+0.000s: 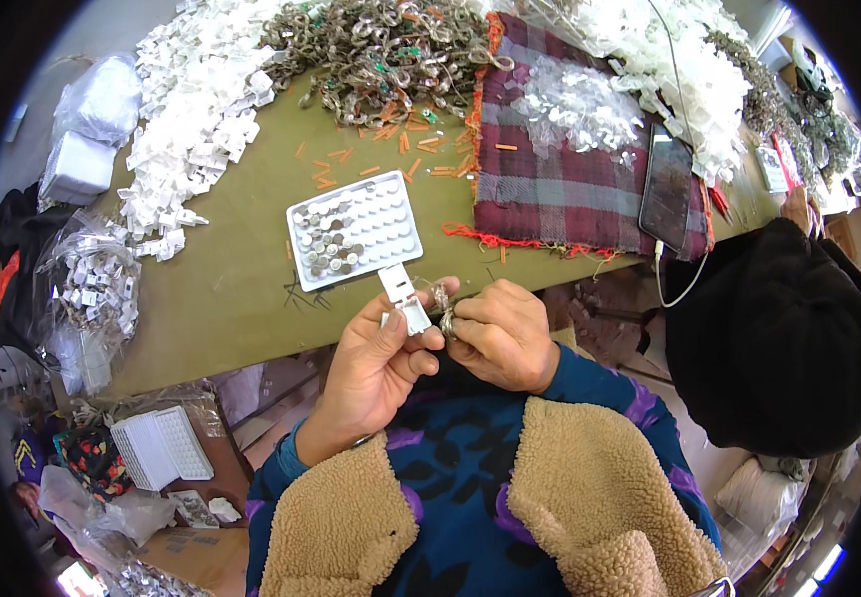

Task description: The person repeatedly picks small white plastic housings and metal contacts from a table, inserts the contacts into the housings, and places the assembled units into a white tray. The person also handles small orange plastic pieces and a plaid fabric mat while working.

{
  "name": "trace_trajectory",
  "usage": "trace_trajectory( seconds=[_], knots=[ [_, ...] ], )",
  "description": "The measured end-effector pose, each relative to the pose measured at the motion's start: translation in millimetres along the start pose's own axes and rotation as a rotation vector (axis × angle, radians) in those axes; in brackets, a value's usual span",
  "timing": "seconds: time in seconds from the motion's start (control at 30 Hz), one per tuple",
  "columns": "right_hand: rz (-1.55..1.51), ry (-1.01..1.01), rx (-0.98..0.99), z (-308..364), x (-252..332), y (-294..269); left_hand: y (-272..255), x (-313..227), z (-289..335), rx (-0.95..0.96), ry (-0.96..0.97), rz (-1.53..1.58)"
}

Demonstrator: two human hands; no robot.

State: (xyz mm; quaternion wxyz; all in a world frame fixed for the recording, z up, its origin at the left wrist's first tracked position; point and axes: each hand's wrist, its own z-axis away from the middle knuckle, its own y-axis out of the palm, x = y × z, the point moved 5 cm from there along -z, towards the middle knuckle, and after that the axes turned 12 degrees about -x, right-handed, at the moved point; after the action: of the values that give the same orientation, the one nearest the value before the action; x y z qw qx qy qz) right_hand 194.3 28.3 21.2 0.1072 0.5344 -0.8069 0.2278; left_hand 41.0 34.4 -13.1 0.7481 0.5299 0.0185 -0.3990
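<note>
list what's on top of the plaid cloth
On the plaid cloth I see loose clear plastic pieces, a phone and an orange strip. The fabric directly beneath them is mostly hidden.

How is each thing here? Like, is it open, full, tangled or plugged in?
White plastic case: hinged open, in the left hand
Wire bundle: bunched up, in the right hand
White tray: silvery discs mostly on its left side
Phone: screen dark, white cable plugged in
Plaid cloth: spread out, edge frayed
Cord heap: tangled
</note>
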Motion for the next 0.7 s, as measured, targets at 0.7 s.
trace_trajectory(
  seconds=[0.7],
  knots=[
    [-0.739, 1.261, 0.178, 11, -22, 18, 15, -25, 24, 0.128, 0.693, -1.063]
  ],
)
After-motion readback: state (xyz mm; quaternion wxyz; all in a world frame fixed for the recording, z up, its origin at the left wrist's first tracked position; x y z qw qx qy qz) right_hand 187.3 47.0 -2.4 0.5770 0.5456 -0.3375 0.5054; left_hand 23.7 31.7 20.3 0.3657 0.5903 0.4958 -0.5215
